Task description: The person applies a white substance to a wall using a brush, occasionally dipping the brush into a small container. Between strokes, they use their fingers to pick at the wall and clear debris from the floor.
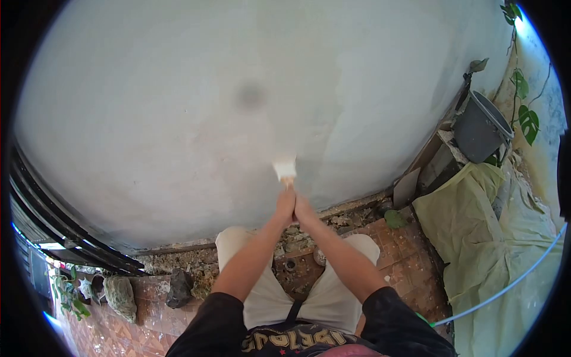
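wall: big, pale, right ahead | left hand + right hand: pressed together, both clamped round the handle, 1 grip | brush: by the wall, wide end up; prob light, stiff handle, softer tip, maybe slick if wet, so i'd hold it low, off the bristles

Clock from view centre: wall spanned 10 to 2. Bucket set at 2, just beyond sheet draped 3–4. Hose laid over sheet at 4. Rock placed on tiles, 7–8; plant at 8.
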Motion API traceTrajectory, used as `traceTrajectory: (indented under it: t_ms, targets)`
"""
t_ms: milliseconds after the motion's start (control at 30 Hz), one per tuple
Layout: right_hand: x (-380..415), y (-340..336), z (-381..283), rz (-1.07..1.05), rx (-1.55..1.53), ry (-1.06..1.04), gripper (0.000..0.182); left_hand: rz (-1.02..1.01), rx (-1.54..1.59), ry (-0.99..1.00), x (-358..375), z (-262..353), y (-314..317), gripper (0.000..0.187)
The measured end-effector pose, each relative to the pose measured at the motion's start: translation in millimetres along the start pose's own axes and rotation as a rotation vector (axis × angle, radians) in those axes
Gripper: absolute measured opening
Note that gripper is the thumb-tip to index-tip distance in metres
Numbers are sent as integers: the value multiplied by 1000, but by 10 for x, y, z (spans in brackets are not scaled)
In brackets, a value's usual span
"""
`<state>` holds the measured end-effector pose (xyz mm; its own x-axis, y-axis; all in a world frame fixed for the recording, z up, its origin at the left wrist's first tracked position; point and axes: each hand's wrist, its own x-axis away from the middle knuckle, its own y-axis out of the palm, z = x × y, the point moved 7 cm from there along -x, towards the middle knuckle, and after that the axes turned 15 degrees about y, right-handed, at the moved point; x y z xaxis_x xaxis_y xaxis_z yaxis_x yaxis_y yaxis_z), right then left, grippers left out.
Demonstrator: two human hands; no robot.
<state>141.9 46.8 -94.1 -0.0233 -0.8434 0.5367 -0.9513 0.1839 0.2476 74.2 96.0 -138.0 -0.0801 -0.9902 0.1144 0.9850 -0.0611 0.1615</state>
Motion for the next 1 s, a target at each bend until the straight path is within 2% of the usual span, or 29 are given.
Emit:
traceTrajectory:
  t_ms: [33,100,133,200,233,267,300,333,400,433,500,533,600,667,733,767,833,867,900,933,967,1000]
  targets:
    - [-54,-100,344,42,-16,86,34,65,199,-173,160,-458,-12,40]
    - [-765,-380,1361,-40,-19,297,33,112,480,-461,466,-1142,33,37]
    - [-762,-400,1365,-36,-15,289,33,106,486,-457,411,-1195,79,37]
    - [-732,-522,1134,245,148,93,35,158,260,-290,224,-1122,8,33]
    - [-965,-501,986,176,335,17,53,60,241,-244,183,-782,76,34]
    - [-257,-280,252,172,267,84,51,-36,226,-198,133,-228,192,34]
    - [-572,-273,-19,187,431,-232,50,-38,311,-162,52,215,322,33]
    - [-410,-179,-388,213,402,-228,49,-37,395,-125,9,624,444,32]
    - [227,78,-1165,214,387,-253,49,25,354,57,138,1463,495,32]
    - [520,154,-1453,192,399,-278,50,39,321,221,167,1852,507,32]
    - [1128,419,-2116,97,444,-715,51,49,217,505,339,2654,572,37]
    - [1181,511,-2380,91,396,-859,49,37,157,599,351,3018,601,40]
    - [1444,723,-2855,27,355,-869,47,-101,219,679,132,3543,694,46]
    - [1406,810,-3046,2,306,-853,46,-94,-240,1193,375,4161,683,46]
    - [1450,916,-3212,-351,78,-1075,43,-66,-313,1242,318,4180,706,47]
    - [1347,903,-3141,-345,66,-1086,43,-23,-369,1301,315,4207,718,47]
    - [795,702,-2824,-190,-37,-996,43,67,-487,1276,-164,3654,665,48]
    - [661,602,-2551,-278,-107,-943,45,26,-616,1174,-247,3300,676,49]
    - [384,429,-2254,-168,-45,-955,48,-48,-612,1084,-266,2899,681,49]
    - [250,313,-1904,-210,-95,-734,50,-32,-583,1073,-361,2450,662,50]
    - [49,150,-1551,-154,-121,-689,51,-98,-550,922,-342,2053,659,50]
    - [-101,0,-1148,-90,-128,-557,51,-165,-530,792,-344,1606,653,50]
